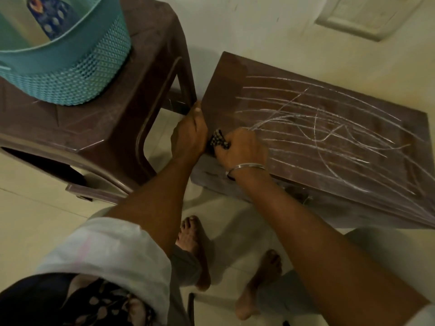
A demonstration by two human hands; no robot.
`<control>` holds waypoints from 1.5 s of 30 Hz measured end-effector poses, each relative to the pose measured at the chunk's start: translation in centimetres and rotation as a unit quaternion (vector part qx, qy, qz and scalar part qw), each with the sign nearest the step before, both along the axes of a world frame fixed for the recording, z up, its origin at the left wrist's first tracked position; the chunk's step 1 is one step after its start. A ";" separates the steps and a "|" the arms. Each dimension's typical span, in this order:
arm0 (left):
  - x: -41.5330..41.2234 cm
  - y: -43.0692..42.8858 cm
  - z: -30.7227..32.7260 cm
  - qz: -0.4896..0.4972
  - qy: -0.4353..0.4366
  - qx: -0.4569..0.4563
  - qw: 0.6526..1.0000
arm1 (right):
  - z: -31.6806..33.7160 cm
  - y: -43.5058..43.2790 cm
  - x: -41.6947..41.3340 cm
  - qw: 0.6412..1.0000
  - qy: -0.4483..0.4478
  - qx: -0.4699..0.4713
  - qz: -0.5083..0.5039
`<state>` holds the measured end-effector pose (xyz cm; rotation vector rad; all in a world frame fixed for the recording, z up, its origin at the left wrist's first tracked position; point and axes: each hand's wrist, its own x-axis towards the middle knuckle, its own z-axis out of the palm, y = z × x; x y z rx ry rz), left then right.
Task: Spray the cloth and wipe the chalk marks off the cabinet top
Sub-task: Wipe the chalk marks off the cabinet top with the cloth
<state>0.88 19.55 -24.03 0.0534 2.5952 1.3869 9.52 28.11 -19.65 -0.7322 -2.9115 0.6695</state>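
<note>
Our right hand [242,149] bunches the dark cloth [217,140] at the near-left corner of the cabinet top [226,90], likely to begin wiping. Our left hand [190,135] curls over its left edge, seemingly steadying it. Chalk marks [306,128] spread rightward.

The cabinet top [329,142] was a dark brown rectangle lying flat, with its near left corner toward the person. White chalk marks [306,128] covered most of it. They were long, slightly curved strokes running side by side toward the right edge, crossed by a few looping and slanted lines. The strokes began a little in from the left edge.

The cloth [217,142] was small and dark with a pale checked pattern, bunched up on the top near its front left edge. The right hand [242,149] gripped it with curled fingers. The left hand [190,135] touched its other side, though its hold was unclear.
</note>
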 end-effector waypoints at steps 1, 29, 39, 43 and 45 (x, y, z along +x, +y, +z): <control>0.1 0.1 0.0 -0.015 0.043 -0.041 0.998 | 0.0 0.3 -1.0 1.000 0.002 -0.002 -0.019; -2.2 0.1 -1.5 -0.206 0.229 -0.154 0.939 | 0.0 4.2 -8.9 0.987 0.041 0.015 -0.156; -2.2 0.0 -1.9 -0.205 0.273 -0.169 0.925 | -0.7 4.7 -8.1 0.989 0.040 0.022 -0.140; -2.2 -0.1 -1.6 -0.219 0.256 -0.178 0.924 | -0.2 6.1 -11.0 0.988 0.033 0.024 -0.151; -2.4 0.0 -1.4 -0.254 0.251 -0.208 0.911 | -0.6 5.7 -10.2 0.987 0.033 0.039 -0.150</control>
